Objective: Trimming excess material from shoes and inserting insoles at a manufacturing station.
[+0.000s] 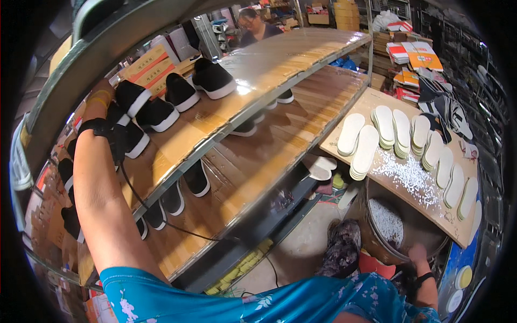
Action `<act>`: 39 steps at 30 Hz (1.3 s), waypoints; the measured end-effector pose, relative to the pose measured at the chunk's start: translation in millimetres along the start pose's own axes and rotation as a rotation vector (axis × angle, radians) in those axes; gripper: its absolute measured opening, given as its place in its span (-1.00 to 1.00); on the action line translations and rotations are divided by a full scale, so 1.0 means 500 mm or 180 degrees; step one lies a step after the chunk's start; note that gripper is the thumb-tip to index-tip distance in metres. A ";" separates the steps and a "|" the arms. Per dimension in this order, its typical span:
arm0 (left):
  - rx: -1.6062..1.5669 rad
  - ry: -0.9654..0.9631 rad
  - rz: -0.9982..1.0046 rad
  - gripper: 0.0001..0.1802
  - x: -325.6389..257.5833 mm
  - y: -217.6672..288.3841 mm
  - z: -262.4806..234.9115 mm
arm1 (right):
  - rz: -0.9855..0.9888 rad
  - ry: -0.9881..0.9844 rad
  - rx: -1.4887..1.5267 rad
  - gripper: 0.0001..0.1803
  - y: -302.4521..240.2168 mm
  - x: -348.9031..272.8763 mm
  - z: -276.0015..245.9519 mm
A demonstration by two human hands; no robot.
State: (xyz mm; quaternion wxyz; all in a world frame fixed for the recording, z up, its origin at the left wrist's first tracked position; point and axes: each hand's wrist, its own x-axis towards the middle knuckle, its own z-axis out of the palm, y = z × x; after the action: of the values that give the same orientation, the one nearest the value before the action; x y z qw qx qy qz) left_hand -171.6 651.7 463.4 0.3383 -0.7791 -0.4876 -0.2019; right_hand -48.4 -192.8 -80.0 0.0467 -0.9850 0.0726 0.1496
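Observation:
My left arm reaches up to the upper wooden shelf [258,70]. My left hand [101,92] is at its far left end, beside a black shoe [132,97] with a white sole; its fingers are too hidden to show whether they grip anything. More black shoes [216,79] stand along this shelf. Low on the right, my right hand [418,252] is at the near rim of a round dark bin [371,215]. White pellets [386,222] lie inside the bin. The fingers of this hand are not clear, and I cannot make out anything in them.
A lower shelf [237,183] carries more shoes. Right of it, a board [344,153] bears stacks of pale insoles [383,126] and scattered white bits [409,177]. A thin cable [161,218] hangs across the shelves. Another person [259,29] is behind the rack.

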 end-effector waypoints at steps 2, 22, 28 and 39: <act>-0.0436 0.0654 0.0072 -0.62 -0.034 0.053 -0.068 | -0.0134 0.0022 0.0451 -0.71 0.001 -0.001 0.001; -0.1089 0.0076 0.2303 -0.47 -0.132 0.443 -0.014 | 0.0144 -0.0482 0.0350 -0.69 0.003 -0.027 -0.039; -0.0665 -0.0213 0.2502 -0.53 -0.048 0.546 -0.022 | -0.0257 -0.0015 0.0755 -0.73 0.006 -0.030 -0.023; -0.3830 -0.1397 0.5978 -0.56 -0.699 0.786 -0.564 | -0.1109 0.0263 0.1884 -0.73 0.050 -0.055 -0.057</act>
State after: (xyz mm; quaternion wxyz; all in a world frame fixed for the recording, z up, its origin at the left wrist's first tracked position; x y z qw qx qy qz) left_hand 30.2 113.8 302.7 -0.1659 -0.8911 0.4165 0.0709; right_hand -70.1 -217.1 -46.1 0.3523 -0.9315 -0.0546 0.0718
